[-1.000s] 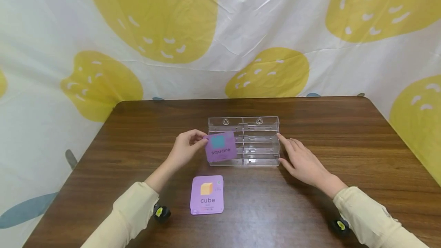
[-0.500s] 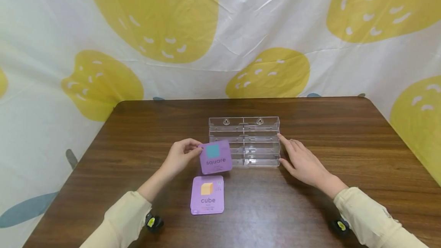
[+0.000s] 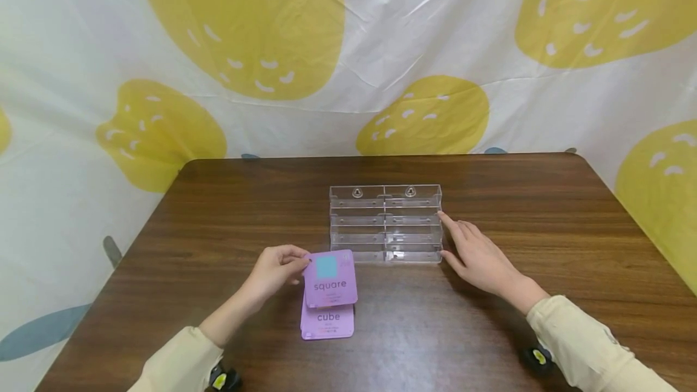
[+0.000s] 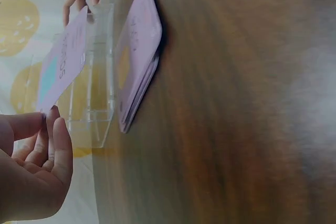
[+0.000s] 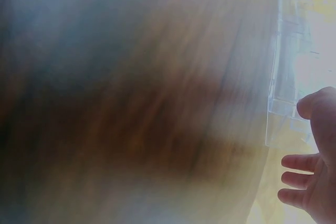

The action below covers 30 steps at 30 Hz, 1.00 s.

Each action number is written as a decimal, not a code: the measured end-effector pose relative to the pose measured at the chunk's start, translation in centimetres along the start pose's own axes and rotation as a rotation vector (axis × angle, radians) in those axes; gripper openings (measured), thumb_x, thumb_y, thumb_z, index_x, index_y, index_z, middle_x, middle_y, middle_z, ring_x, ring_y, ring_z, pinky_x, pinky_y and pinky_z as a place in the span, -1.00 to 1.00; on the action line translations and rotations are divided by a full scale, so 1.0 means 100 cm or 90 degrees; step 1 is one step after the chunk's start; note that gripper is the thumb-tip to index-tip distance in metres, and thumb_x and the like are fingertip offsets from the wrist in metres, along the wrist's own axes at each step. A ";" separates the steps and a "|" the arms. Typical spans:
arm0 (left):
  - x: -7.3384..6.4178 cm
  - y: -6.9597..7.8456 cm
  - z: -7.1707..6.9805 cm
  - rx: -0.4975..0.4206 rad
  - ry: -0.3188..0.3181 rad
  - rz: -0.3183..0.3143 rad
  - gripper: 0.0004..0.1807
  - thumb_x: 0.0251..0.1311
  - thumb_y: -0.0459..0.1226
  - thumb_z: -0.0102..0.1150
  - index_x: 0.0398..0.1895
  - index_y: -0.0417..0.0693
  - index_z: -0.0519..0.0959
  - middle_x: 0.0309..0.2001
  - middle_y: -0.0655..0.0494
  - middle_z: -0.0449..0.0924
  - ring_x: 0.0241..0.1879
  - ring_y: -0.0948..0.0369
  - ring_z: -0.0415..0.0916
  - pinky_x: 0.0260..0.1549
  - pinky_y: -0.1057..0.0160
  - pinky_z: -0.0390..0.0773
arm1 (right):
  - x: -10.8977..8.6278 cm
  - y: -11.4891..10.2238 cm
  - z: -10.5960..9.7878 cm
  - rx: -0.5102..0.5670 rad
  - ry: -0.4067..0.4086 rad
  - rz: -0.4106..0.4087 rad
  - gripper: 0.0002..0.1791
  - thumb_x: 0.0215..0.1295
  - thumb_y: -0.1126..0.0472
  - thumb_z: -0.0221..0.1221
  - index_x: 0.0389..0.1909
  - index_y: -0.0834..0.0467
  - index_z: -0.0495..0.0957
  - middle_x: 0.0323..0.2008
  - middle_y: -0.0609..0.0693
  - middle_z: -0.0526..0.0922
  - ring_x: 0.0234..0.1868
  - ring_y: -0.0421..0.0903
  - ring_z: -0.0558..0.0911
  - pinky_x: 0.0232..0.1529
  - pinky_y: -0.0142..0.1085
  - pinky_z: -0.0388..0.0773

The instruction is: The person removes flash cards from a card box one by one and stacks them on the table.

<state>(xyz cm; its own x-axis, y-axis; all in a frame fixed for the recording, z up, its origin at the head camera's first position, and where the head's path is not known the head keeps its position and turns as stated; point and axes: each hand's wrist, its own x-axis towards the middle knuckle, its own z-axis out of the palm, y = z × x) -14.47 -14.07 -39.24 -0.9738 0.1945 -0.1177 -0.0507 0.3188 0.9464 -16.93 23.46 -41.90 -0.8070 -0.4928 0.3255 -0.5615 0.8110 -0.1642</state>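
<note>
My left hand pinches a purple flash card by its upper left corner; the card reads "square" under a teal square. In the left wrist view, this card is up off the table, apart from a stack of purple cards lying on the wood. The stack's top card, printed "cube", is partly covered by the held card in the head view. My right hand touches the right side of a clear plastic tiered holder with its thumb and index finger, fingers mostly straight. The holder has two columns of pockets.
The brown wooden table extends around the holder. Behind it hangs a white curtain with large yellow fruit prints. A dark wrist camera sits below the right sleeve, close over the table.
My left hand has drawn the "square" card away from the front of the holder, toward me, until it overlaps the "cube" stack. The right hand has stayed at the holder's side.
</note>
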 end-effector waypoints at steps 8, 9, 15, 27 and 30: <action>-0.009 -0.006 -0.001 0.009 -0.005 -0.008 -0.76 0.18 -0.39 0.04 -0.20 -0.47 0.51 -0.36 -0.15 0.63 -0.48 0.28 0.52 -0.53 0.33 0.55 | 0.000 0.000 0.000 -0.001 0.002 -0.004 -0.20 0.18 0.17 0.16 0.34 0.29 -0.04 -0.03 0.32 0.44 0.01 0.18 0.41 0.04 0.01 0.36; -0.010 -0.007 -0.001 0.010 -0.005 -0.008 -0.76 0.18 -0.38 0.04 -0.21 -0.46 0.52 -0.36 -0.14 0.63 -0.48 0.28 0.52 -0.53 0.33 0.55 | 0.001 0.000 0.000 -0.001 0.002 -0.005 -0.20 0.18 0.17 0.16 0.34 0.30 -0.04 -0.03 0.32 0.45 0.01 0.18 0.41 0.03 0.01 0.36; -0.012 -0.011 0.001 0.016 -0.010 -0.019 -0.78 0.16 -0.38 0.06 -0.24 -0.44 0.53 -0.36 -0.13 0.63 -0.47 0.27 0.52 -0.51 0.30 0.56 | 0.001 -0.001 0.000 -0.001 0.000 -0.002 -0.21 0.18 0.18 0.16 0.33 0.30 -0.03 -0.03 0.31 0.45 0.01 0.18 0.41 0.03 0.01 0.36; -0.018 -0.020 0.003 0.020 -0.020 -0.048 -0.77 0.16 -0.36 0.08 -0.26 -0.44 0.54 -0.40 -0.11 0.63 -0.49 0.26 0.52 -0.50 0.28 0.56 | 0.001 0.000 0.000 0.000 -0.002 -0.001 -0.22 0.18 0.17 0.15 0.33 0.31 -0.03 -0.01 0.32 0.44 0.02 0.19 0.41 0.05 0.01 0.35; -0.020 -0.022 0.003 0.023 -0.022 -0.058 -0.76 0.16 -0.35 0.08 -0.26 -0.45 0.54 -0.41 -0.11 0.63 -0.49 0.25 0.52 -0.51 0.27 0.56 | 0.000 0.000 0.000 0.001 -0.001 -0.001 -0.21 0.18 0.17 0.15 0.33 0.30 -0.03 -0.01 0.32 0.44 0.02 0.19 0.41 0.04 0.01 0.36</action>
<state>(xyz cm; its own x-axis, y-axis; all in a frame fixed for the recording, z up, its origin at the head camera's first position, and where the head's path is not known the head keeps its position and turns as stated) -12.38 -14.87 -41.16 -0.9572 0.1953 -0.2134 -0.1299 0.3690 0.9203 -16.95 23.45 -41.88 -0.8069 -0.4941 0.3237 -0.5624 0.8102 -0.1652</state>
